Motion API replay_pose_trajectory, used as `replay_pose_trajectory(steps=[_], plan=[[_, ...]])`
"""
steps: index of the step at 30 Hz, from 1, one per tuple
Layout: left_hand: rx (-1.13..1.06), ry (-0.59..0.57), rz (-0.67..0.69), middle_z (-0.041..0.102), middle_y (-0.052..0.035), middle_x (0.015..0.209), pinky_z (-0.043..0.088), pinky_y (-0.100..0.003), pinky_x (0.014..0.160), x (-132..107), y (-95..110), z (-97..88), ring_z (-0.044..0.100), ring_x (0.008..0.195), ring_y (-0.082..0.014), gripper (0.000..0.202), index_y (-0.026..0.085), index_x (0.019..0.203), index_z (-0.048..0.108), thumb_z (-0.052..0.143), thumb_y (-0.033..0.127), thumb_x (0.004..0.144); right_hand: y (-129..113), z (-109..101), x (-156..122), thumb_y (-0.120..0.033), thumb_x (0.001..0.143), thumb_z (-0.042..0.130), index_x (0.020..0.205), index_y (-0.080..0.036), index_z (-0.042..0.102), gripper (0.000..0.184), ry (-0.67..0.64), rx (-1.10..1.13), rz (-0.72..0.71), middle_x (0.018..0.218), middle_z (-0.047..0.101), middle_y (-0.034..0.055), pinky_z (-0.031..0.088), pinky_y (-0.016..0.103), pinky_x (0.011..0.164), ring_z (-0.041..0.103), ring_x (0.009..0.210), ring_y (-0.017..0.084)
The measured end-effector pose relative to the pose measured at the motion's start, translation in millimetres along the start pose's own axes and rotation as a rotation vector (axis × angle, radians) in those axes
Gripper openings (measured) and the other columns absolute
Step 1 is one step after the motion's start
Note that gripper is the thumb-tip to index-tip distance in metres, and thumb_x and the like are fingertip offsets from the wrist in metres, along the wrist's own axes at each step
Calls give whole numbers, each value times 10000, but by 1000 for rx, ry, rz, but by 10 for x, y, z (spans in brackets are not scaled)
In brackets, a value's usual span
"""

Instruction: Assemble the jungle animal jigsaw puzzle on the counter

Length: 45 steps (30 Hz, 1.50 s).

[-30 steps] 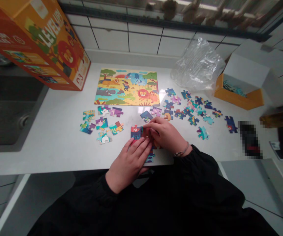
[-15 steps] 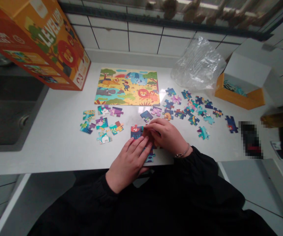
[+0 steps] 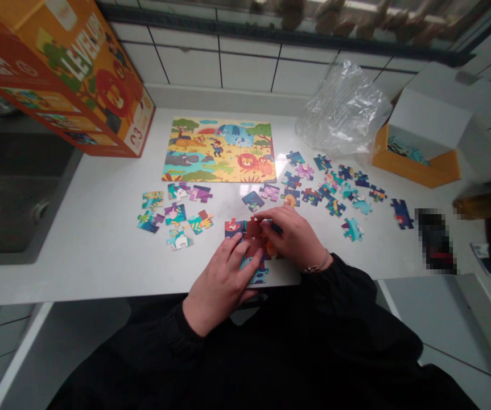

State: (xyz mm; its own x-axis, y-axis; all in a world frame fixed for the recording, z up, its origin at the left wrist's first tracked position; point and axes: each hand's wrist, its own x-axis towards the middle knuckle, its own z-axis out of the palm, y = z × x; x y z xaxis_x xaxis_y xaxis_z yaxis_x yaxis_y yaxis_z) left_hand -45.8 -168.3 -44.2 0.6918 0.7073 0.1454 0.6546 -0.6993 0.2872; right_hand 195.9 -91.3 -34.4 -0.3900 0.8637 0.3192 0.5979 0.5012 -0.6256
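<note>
Several joined jigsaw puzzle pieces (image 3: 254, 233) lie near the counter's front edge, partly hidden under my hands. My left hand (image 3: 222, 279) rests on their left and lower part, fingers stretched out and slightly apart. At their upper right, my right hand (image 3: 290, 236) has its thumb and bent forefinger closed at the edge of a brown puzzle piece; the fingertips are partly hidden. A loose dark blue puzzle piece (image 3: 252, 200) lies just above. To the left is a small group of loose puzzle pieces (image 3: 176, 213), and more puzzle pieces (image 3: 333, 185) are scattered on the right.
Behind the pieces lies a finished animal picture puzzle (image 3: 219, 151). A tall orange puzzle box (image 3: 100, 85) stands at left beside the sink (image 3: 57, 210). At back right are a clear plastic bag (image 3: 343, 111) and an open orange-and-white box (image 3: 420, 171) with pieces inside.
My left fingers have drawn back and spread a little, uncovering more of the brown and blue joined pieces. The right hand has barely moved.
</note>
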Motion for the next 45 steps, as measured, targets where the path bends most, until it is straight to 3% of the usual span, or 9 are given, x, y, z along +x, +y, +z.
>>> replay_pose_trajectory(steps=[6,11,14,20,24,31,39,45], plan=[[19,-13,21,491,-238,1688,403,-689,1324,2,-5,-8,354,1636,-498,936,128,1669,484,915,404,885,10,-28,-25,-235,1036,706,1234,-289,768,215,11,218,85,1169,819,51,640,403,922,780,1021,233],[23,-17,27,479,-228,1714,391,-683,1332,11,-1,-20,336,1645,-498,932,125,1674,482,907,402,893,67,-10,-47,-378,1027,755,1240,-294,767,229,40,537,296,1071,819,35,673,385,850,797,928,216],[12,-14,21,505,-221,1696,400,-686,1323,14,3,-27,341,1647,-488,906,143,1673,487,896,396,906,97,-3,-42,-419,1004,777,1208,-289,765,242,83,606,359,1040,814,35,682,386,846,800,922,220],[20,-24,13,492,-213,1708,389,-690,1328,5,1,-8,359,1638,-486,883,161,1662,500,891,405,910,48,-37,-21,-296,1040,669,1170,-251,781,177,55,262,265,1031,823,55,629,377,827,771,868,212],[31,-19,22,509,-227,1689,410,-698,1313,14,5,-18,391,1613,-486,864,146,1651,502,879,403,918,27,-37,-9,-232,1015,689,1171,-244,783,183,27,74,163,1069,829,60,597,384,883,756,914,221],[8,-23,15,505,-211,1696,412,-687,1320,15,-3,-27,399,1611,-493,862,161,1645,511,892,376,902,64,10,-10,-220,1007,715,1178,-264,762,182,23,24,70,1153,831,77,593,452,978,762,1074,273],[-22,-23,7,501,-201,1699,401,-680,1328,25,1,-35,400,1617,-477,826,176,1657,499,851,357,932,16,-5,26,-142,953,724,1125,-263,746,211,-57,71,12,1052,824,45,564,444,976,740,1008,250],[-11,-19,9,518,-210,1674,413,-678,1320,25,5,-39,398,1616,-492,820,165,1621,536,883,364,905,65,-74,17,-209,952,803,1262,-269,725,325,-146,136,-86,1267,809,77,536,498,1099,719,1227,289]])
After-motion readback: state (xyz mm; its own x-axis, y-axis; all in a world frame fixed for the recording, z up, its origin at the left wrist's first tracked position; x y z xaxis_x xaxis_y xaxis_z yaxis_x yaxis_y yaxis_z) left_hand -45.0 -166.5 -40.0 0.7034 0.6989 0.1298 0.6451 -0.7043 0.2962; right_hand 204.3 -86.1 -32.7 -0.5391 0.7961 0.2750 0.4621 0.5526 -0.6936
